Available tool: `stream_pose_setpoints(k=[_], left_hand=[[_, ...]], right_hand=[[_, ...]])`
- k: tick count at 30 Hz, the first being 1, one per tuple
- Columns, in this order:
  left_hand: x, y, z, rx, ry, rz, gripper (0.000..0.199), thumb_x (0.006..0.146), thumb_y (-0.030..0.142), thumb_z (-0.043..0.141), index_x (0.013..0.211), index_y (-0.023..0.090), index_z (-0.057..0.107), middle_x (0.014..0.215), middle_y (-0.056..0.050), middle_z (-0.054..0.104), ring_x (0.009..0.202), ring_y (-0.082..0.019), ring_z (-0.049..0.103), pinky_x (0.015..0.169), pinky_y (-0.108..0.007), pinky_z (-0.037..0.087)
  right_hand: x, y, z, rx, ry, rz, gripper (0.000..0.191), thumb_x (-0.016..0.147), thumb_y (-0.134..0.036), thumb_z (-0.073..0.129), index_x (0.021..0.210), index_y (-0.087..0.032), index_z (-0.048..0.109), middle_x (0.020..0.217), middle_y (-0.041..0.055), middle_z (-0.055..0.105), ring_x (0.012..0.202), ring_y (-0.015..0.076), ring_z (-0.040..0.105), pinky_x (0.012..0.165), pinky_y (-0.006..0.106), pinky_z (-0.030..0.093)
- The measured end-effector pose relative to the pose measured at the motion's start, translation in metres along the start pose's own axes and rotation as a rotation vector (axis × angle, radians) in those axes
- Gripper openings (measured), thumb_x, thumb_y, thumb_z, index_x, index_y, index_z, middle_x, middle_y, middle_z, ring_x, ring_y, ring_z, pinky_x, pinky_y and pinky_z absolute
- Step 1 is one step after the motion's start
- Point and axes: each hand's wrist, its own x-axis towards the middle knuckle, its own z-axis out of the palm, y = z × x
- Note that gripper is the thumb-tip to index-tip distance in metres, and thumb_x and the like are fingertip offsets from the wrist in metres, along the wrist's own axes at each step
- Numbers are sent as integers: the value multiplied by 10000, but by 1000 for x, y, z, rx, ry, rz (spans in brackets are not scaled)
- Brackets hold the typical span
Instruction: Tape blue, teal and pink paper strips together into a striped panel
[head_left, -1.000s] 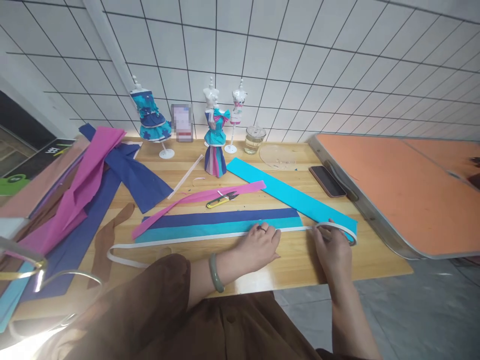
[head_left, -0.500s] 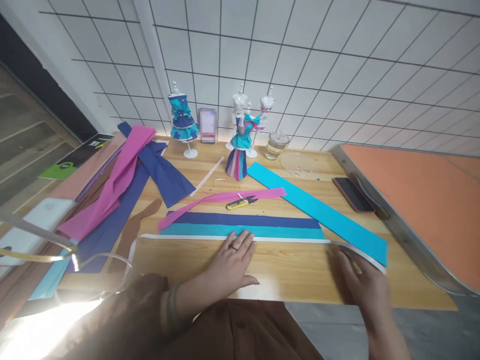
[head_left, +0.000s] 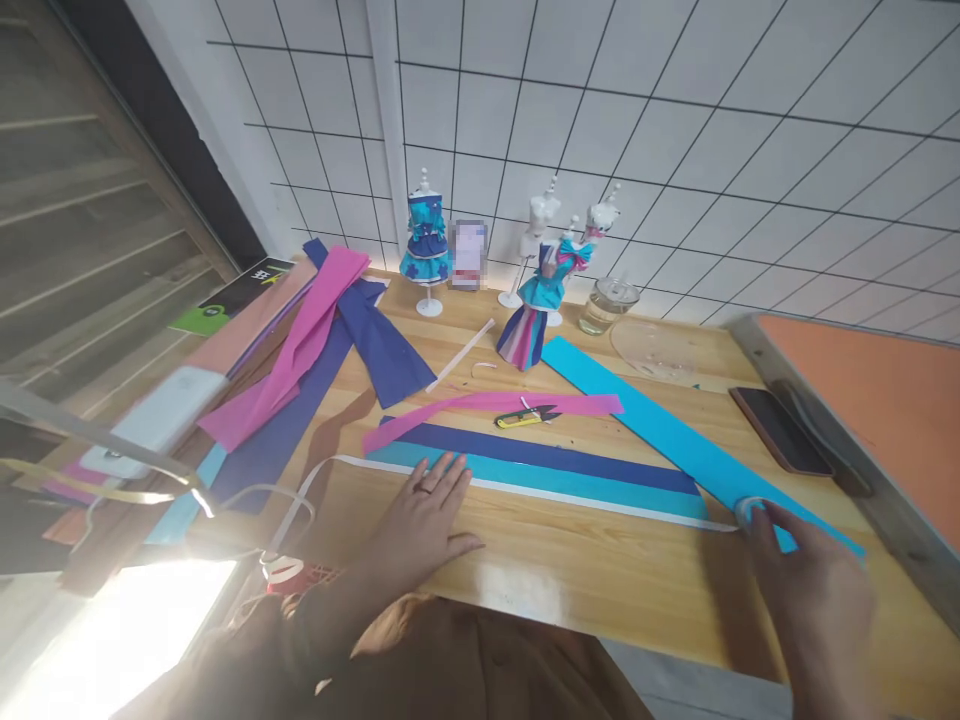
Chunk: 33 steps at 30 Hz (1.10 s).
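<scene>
My left hand (head_left: 431, 515) lies flat with its fingers spread, fingertips pressing on a white ribbon (head_left: 525, 492) and the lower edge of a teal paper strip (head_left: 555, 480). The ribbon runs along that edge. At the right, my right hand (head_left: 814, 580) pinches the ribbon's end, which curls around its fingertips. Directly above the teal strip is a dark blue strip (head_left: 555, 450). A pink twisted strip (head_left: 465, 403) lies behind them, with yellow-handled thread snips (head_left: 525, 415) on the table beside it. A long bright blue strip (head_left: 660, 425) slants beneath my right fingers.
Small mannequins in paper dresses (head_left: 426, 240) (head_left: 544, 290) stand at the back beside a glass of liquid (head_left: 606, 303). A dark phone (head_left: 780, 430) lies at right, near an orange panel (head_left: 862, 420). Coloured strips (head_left: 300, 350) and a white box (head_left: 154, 420) crowd the left side.
My right hand has moved right and up, bringing the ribbon's end over the bright blue strip. My left hand stays flat at the strip's edge. The view has turned slightly left.
</scene>
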Motion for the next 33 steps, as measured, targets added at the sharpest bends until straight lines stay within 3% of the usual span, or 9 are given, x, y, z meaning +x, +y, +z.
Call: stream_pose_setpoints(k=[2, 5, 7, 11, 17, 23, 28, 31, 33], left_hand=[[-8, -11, 0, 25, 25, -13, 726, 877, 625, 289, 1403, 126, 325, 1473, -107, 314, 1370, -269, 243, 1100, -461, 214], [-17, -23, 0, 48, 66, -8, 668, 897, 576, 320, 1423, 166, 288, 1466, -86, 338, 1373, -241, 238, 1107, -429, 214], [-20, -27, -1, 58, 78, 5, 663, 898, 563, 337, 1432, 177, 266, 1465, -80, 344, 1375, -233, 233, 1110, -419, 212], [-19, -26, -7, 62, 85, 10, 649, 900, 552, 345, 1417, 162, 303, 1460, -88, 350, 1371, -236, 242, 1103, -419, 228], [-23, -26, -14, 48, 60, -47, 678, 892, 577, 327, 1387, 115, 355, 1445, -104, 370, 1350, -266, 289, 1086, -443, 253], [-44, -46, -10, 113, 72, -176, 679, 888, 580, 333, 1365, 101, 391, 1441, -114, 367, 1335, -273, 321, 1081, -456, 250], [-60, -63, -12, 148, 88, -337, 625, 879, 580, 349, 1310, 148, 481, 1393, -106, 444, 1306, -287, 368, 1079, -493, 238], [-65, -70, -11, 161, 114, -353, 607, 877, 570, 358, 1286, 148, 512, 1359, -115, 487, 1299, -306, 373, 1086, -515, 214], [-66, -74, -11, 168, 125, -364, 522, 898, 468, 372, 1282, 147, 518, 1346, -115, 502, 1300, -317, 366, 1080, -523, 219]], right_hand=[[-20, -37, 1, 99, 104, -235, 430, 860, -488, 424, 948, -152, 678, 885, 169, 665, 790, 297, 618, 611, 392, 471], [-55, -103, 0, 308, -53, -616, 356, 900, -386, 439, 1117, -150, 592, 1083, 136, 630, 1014, 269, 583, 811, 413, 501], [-77, -147, 0, 433, -116, -808, 291, 909, -275, 463, 1157, -160, 563, 1174, 120, 596, 1145, 248, 517, 955, 445, 448], [-103, -207, 5, 457, -201, -1037, 442, 907, -195, 469, 1341, -129, 415, 1274, 123, 536, 1261, 244, 412, 1035, 476, 398], [-109, -219, 16, 415, -242, -1066, 559, 921, -205, 449, 1441, -147, 252, 1345, 132, 460, 1278, 252, 384, 1023, 480, 413], [-112, -219, 18, 371, -215, -1105, 648, 920, -244, 467, 1467, -126, 139, 1373, 147, 418, 1288, 274, 364, 1022, 508, 405], [-117, -245, 18, 383, -231, -1178, 638, 916, -266, 482, 1453, -90, 185, 1390, 164, 386, 1305, 279, 331, 1038, 493, 392], [-119, -267, 18, 421, -272, -1227, 584, 912, -252, 483, 1423, -67, 270, 1390, 171, 383, 1320, 279, 301, 1059, 488, 368], [-120, -280, 17, 457, -307, -1252, 558, 904, -249, 493, 1400, -59, 321, 1386, 172, 387, 1328, 281, 283, 1065, 488, 359]])
